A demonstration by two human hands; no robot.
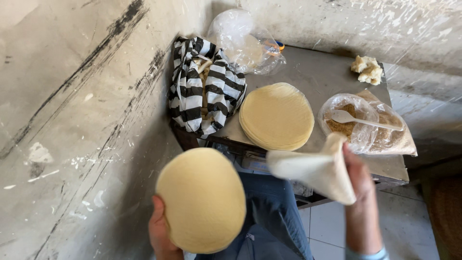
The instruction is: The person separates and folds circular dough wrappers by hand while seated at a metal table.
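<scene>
A grey metal bench (pixel 327 79) is standing in the corner of two scuffed, paint-streaked walls (pixel 72 110), carrying everything else. A black-and-white striped cloth (pixel 192 96) is lying bunched at its left end, partly open over something pale inside. Beside it, in the middle of the bench, a stack of round dough sheets (pixel 276 115) is sitting flat. Behind the cloth a crumpled clear plastic bag (pixel 243 41) is leaning toward the wall. At the right edge a clear bag of brown crumbly filling (pixel 385 137) is lying open, with a white plastic spoon (pixel 363 119) resting across it. A small lump of pale dough (pixel 368 70) is sitting at the far right corner.

Nearer the camera, above a lap in blue jeans (pixel 274 212), the left hand (pixel 161 236) is supporting a single round dough sheet (pixel 202 200) from below, fingers curled up round its lower left rim. The right hand (pixel 358 185) is holding a folded dough sheet (pixel 315 168) shaped like a cone, fingers pinched together on its right end, just in front of the bench edge.
</scene>
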